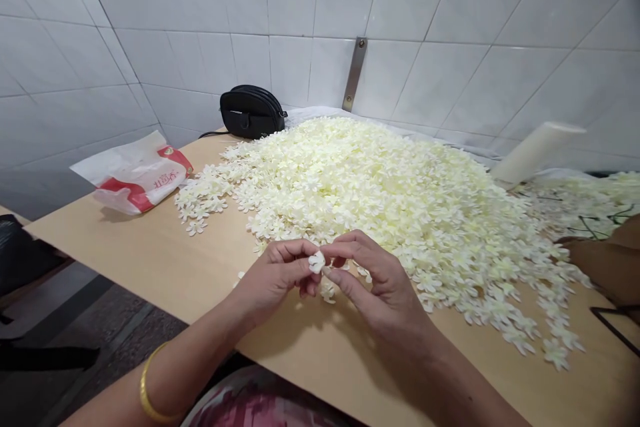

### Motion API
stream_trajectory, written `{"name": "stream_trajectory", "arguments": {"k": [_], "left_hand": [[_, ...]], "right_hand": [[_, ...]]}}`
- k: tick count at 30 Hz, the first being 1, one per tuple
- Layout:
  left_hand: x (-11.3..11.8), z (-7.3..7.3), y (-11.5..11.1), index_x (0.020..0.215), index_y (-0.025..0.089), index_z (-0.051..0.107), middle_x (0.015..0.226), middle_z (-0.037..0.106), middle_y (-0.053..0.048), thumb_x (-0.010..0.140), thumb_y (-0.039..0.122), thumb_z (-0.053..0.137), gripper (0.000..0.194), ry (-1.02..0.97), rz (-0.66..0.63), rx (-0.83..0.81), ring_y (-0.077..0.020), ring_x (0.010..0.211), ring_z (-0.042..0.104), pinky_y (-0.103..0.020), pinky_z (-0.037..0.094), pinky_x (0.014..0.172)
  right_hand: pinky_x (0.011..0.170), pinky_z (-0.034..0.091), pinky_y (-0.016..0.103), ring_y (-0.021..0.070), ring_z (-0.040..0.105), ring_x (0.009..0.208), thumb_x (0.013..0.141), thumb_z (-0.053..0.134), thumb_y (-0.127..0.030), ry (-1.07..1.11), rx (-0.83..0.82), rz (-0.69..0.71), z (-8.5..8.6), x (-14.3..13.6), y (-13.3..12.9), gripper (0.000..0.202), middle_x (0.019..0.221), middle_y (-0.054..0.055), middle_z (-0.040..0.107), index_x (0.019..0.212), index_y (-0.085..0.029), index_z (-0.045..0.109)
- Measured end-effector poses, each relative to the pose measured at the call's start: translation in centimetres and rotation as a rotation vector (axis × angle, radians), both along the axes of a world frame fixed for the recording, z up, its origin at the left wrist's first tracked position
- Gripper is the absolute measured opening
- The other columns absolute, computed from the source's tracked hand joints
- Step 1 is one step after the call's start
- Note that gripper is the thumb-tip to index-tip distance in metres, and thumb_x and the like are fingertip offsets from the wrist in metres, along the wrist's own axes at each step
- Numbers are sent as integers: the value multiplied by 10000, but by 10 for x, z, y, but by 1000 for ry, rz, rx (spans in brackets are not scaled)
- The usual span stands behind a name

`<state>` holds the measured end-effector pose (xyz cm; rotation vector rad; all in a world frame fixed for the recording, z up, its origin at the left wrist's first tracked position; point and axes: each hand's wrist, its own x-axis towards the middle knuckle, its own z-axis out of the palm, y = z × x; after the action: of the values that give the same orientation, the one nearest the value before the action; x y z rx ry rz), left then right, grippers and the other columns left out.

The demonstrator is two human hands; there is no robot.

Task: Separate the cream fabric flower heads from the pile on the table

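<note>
A small white artificial flower [317, 262] is pinched between the thumb and fingers of my left hand [280, 271], just above the table. My right hand [383, 280] meets it from the other side, its thumb and forefinger closed at the flower's edge. Behind both hands spreads a large heap of loose white and pale yellow flowers [370, 193]. A few single blossoms lie under and beside my fingers. The inner fingertips are partly hidden.
The heap covers much of the wooden table [165, 260]. A white and red paper bag [143, 173] lies left, a black pouch [253, 111] at the back. A white roll [537, 150] leans at right, near a brown bag [607, 260]. A tiled wall [200, 7] bounds the table.
</note>
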<state>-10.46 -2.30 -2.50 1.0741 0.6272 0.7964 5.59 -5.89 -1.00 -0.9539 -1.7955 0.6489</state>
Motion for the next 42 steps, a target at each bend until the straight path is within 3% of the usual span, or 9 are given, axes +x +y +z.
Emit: {"name": "stream_trajectory", "arguments": {"k": [6,10,13,16,19,23,26,36,42], "left_hand": [[-6,9,18,709,141,569,556,505,14,689,274,620,144,169,174,135,-79,478,434,-198,332,475],[-13,12,33,636,152,536,499,444,38,691,219,562,90,544,435,500,-80,463,385,-194,279,447],[-17,13,35,679,163,538,526,452,38,713,218,548,66,667,544,650,-85,476,375,-199,271,453],[-18,9,24,661,169,531,521,449,37,745,224,514,101,685,531,662,-92,477,376,-208,276,467],[-12,0,4,642,171,533,561,484,22,765,208,487,136,706,402,706,-111,529,436,-221,311,518],[1,-11,-26,831,186,563,685,543,-5,816,234,447,126,733,201,719,-146,637,498,-250,351,599],[10,-11,-36,953,177,531,786,549,-43,840,262,416,182,787,204,811,-177,724,506,-278,367,648],[-17,-4,-2,847,174,528,797,531,-57,839,178,361,167,876,407,954,-180,749,503,-273,372,674],[-38,-3,19,883,160,555,788,533,-46,818,149,377,190,994,515,938,-163,702,503,-259,361,597]], "right_hand": [[655,412,273,145,545,726,810,487,-168,-81,-118,-188,0,12,6,143,773,23,596,820,-194,628],[560,368,246,120,508,622,788,513,-185,-292,-302,-56,-1,18,8,120,668,-7,568,705,-186,599],[533,325,234,113,471,607,763,541,-179,-454,-337,5,-2,16,6,79,661,-9,530,693,-183,576],[570,314,242,119,455,655,759,525,-131,-577,-281,-8,-5,10,4,89,736,7,514,766,-190,591],[592,314,247,125,447,683,766,495,-89,-617,-243,7,-9,6,4,123,748,14,495,727,-178,571],[605,338,246,125,472,699,790,458,-85,-484,-197,-40,-12,5,4,151,748,7,504,736,-186,556],[599,356,244,119,489,678,798,470,-117,-364,-195,-72,-11,6,5,128,742,-3,534,780,-201,565],[522,344,248,112,452,549,790,533,-264,-285,-143,-383,-10,16,14,107,612,-13,521,743,-185,587],[594,381,259,137,517,655,830,476,-254,-277,-119,-353,-13,19,15,181,706,23,578,763,-183,628]]}}
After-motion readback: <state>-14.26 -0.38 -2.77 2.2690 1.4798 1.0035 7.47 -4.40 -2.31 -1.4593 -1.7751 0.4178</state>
